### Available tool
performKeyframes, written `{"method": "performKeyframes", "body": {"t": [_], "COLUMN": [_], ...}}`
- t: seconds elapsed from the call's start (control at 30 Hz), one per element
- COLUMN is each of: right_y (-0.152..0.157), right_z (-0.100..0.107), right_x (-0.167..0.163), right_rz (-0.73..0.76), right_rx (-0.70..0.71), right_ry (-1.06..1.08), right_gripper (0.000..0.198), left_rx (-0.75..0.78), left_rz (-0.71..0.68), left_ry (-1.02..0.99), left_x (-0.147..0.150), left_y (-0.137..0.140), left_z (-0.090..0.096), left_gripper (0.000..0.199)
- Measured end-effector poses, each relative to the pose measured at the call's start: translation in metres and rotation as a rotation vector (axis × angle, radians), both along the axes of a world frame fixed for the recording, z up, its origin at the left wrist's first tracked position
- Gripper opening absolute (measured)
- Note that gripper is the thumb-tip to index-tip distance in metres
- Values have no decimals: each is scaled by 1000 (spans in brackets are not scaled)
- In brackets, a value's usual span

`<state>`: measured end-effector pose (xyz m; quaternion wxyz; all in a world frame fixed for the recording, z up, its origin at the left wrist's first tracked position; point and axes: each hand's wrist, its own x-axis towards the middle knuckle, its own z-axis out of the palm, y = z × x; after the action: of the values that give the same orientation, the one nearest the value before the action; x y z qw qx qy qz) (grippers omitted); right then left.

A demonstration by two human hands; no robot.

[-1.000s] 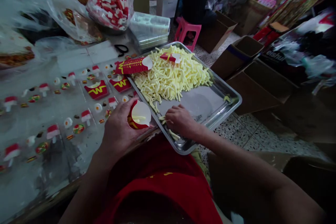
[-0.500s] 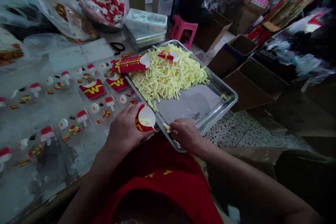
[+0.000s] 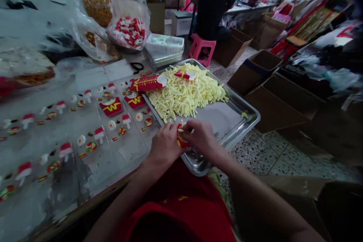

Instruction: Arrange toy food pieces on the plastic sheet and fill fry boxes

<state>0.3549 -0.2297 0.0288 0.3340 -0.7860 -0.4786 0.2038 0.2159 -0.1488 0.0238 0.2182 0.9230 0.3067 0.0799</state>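
Note:
My left hand [image 3: 164, 143] is closed round a small red fry carton [image 3: 182, 143] with yellow markings, over the tray's near left edge. My right hand [image 3: 200, 138] is at the carton's mouth, its fingers pinched on pale fry pieces [image 3: 183, 128] that are partly hidden. Beyond both hands, a heap of pale yellow toy fries [image 3: 187, 92] fills the far part of a metal tray [image 3: 241, 121]. A stack of nested red cartons [image 3: 148, 83] rests on the tray's left rim, and a single flat carton [image 3: 184, 75] lies on the heap.
Filled cartons [image 3: 110, 106] and small charms, such as popsicle pieces [image 3: 99, 134], lie in rows on the table at left. Bags of pieces [image 3: 131, 32], scissors [image 3: 137, 67] and clear plastic trays [image 3: 164, 49] stand behind. A person sits on a pink stool [image 3: 202, 48]; cardboard boxes [image 3: 283, 102] stand at right.
My left hand has brought the carton right, to the tray's edge. My right hand has lifted the fry pieces from the tray to the carton's mouth. The camera view has shifted.

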Motion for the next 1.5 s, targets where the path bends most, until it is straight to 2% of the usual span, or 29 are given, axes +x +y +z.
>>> {"method": "performKeyframes", "body": {"t": [0.07,0.13,0.17,0.23,0.33,0.37,0.43,0.53,0.6,0.7,0.8,0.87,0.93,1.0,1.07,1.1,1.13,1.2,1.27,1.3,1.33,1.43,1.5], "right_y": [-5,-12,-16,-21,-23,-23,-24,-29,-29,-12,25,45,52,42,19,5,-8,-31,-45,-48,-48,-37,-28], "right_z": [6,9,8,3,-9,-12,-11,3,14,18,3,-7,-10,-3,8,14,17,18,9,3,-3,-17,-18], "right_x": [-7,-8,-7,-5,-8,-10,-16,-15,-2,30,56,66,75,91,116,129,143,161,163,158,150,121,115], "right_rz": [152,294,308,194,-120,-192,-200,59,198,147,139,229,329,454,599,618,566,277,2,-29,20,354,441], "right_rx": [7,42,67,120,141,138,133,142,154,208,167,54,-64,-131,-131,-103,-60,26,50,35,10,-66,-129], "right_ry": [-164,-179,-174,-144,-25,4,32,65,127,106,-256,-526,-671,-638,-457,-353,-273,-223,-230,-218,-201,-238,-310], "right_gripper": [9,17,19,18,6,8,14,13,9,5,20,40,50,47,48,49,47,39,32,34,39,43,51], "left_rx": [6,17,24,43,86,101,94,25,-6,-37,-49,-29,-5,0,-23,-40,-52,-58,-37,-15,13,83,92], "left_rz": [49,75,86,117,155,161,142,78,67,105,154,199,251,290,305,303,298,285,279,282,289,300,284], "left_ry": [-53,-107,-132,-178,-248,-270,-298,-317,-323,-343,-386,-393,-383,-379,-375,-370,-361,-343,-342,-349,-359,-373,-361], "left_x": [6,9,10,12,16,16,15,9,5,1,-6,-14,-24,-33,-38,-40,-40,-38,-33,-31,-29,-24,-21], "left_y": [-5,-10,-13,-20,-30,-33,-35,-34,-29,-19,-6,1,7,10,13,14,15,18,21,22,23,22,18], "left_z": [-7,-13,-15,-19,-25,-27,-31,-32,-30,-27,-24,-22,-21,-21,-20,-19,-18,-12,-4,1,5,14,15], "left_gripper": [58,55,55,55,49,46,41,47,61,79,81,80,79,80,80,80,79,76,75,74,74,75,76]}}
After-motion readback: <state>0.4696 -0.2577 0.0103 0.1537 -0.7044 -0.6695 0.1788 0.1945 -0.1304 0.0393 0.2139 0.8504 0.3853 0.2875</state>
